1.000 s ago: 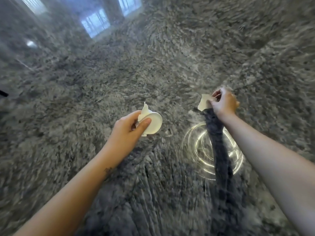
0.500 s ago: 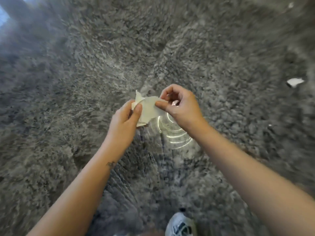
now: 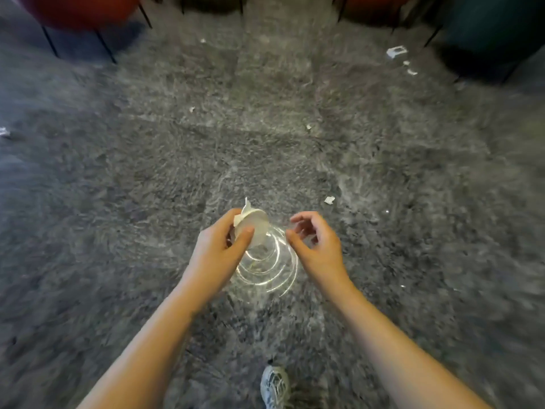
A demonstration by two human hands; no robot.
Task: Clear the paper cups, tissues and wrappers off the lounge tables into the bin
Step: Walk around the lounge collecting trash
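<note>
In left hand [image 3: 218,255] paper cup [image 3: 256,228], right hand [image 3: 318,249] just beside; scraps [image 3: 329,200] on carpet [image 3: 147,172] beyond.

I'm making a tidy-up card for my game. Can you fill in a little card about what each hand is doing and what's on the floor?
left hand: holds a white cup, torn at the edge
right hand: fingers loosely curled, holds nothing
between the hands: shiny clear rings; cannot tell what they are
floor: grey carpet
litter: white scraps scattered on the carpet
far edge: red chair
bottom: one shoe
</note>
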